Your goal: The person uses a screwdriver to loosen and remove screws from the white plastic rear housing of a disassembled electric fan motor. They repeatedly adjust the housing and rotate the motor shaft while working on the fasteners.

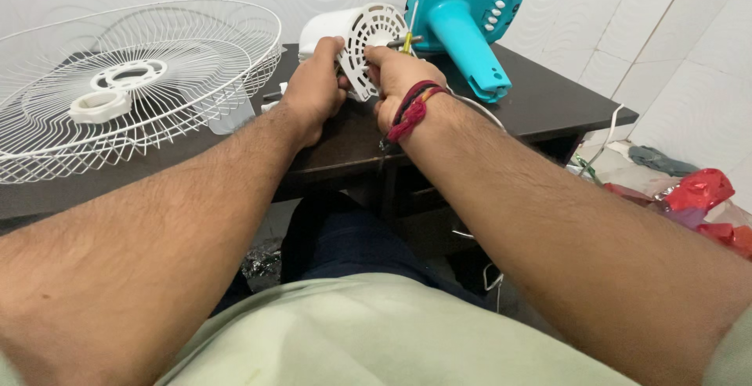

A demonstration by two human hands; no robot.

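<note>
dark table (548, 104), motor housing (356, 37) between fingers (338, 45)

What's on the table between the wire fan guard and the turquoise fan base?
The white motor housing, gripped by both hands, seen in the head view.

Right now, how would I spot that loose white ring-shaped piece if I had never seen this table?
Start at the dark table and look to its left end, where a big white wire fan guard lies flat. The white plastic ring nut sits on that guard, just below its round centre plate. Unlike the thin wires around it, it is thick, solid and notched.
</note>
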